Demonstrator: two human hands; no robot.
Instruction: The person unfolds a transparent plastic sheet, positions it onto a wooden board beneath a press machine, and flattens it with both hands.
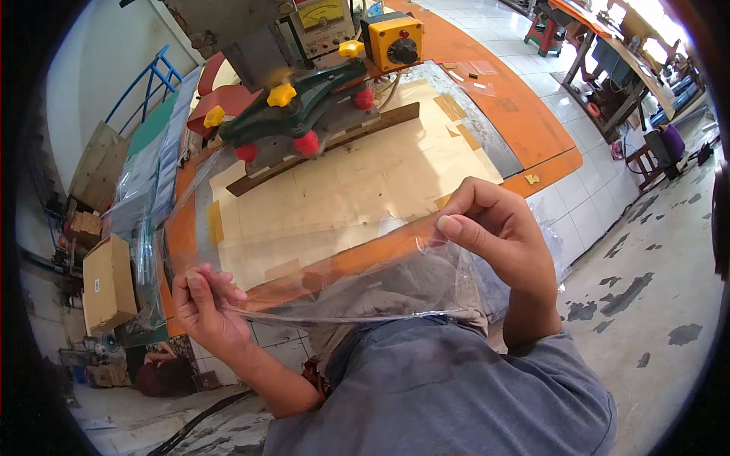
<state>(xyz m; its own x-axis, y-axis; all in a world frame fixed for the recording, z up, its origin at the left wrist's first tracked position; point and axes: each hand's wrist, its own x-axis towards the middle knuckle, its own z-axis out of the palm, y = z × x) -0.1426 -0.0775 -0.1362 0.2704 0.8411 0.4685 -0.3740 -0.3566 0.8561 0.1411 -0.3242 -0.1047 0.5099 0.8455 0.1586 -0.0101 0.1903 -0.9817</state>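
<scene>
A clear plastic sheet (361,296) hangs stretched between my two hands, just in front of my lap and the table's near edge. My left hand (209,302) pinches its left end, fingers curled. On the other side, my right hand (494,235) grips the right part between thumb and index finger. Beyond the sheet lies a cream-coloured board (357,194) with tape at its edges. Over the board's far part is a press head (296,110), dark green with yellow knobs and red feet, carrying a long metal bar (327,148).
The orange table (532,125) curves around the press. A yellow control box (394,42) and a dial meter (321,19) sit on the machine. Plastic sheets (144,182) lie at left, above a cardboard box (109,285). Another person (163,368) is at lower left.
</scene>
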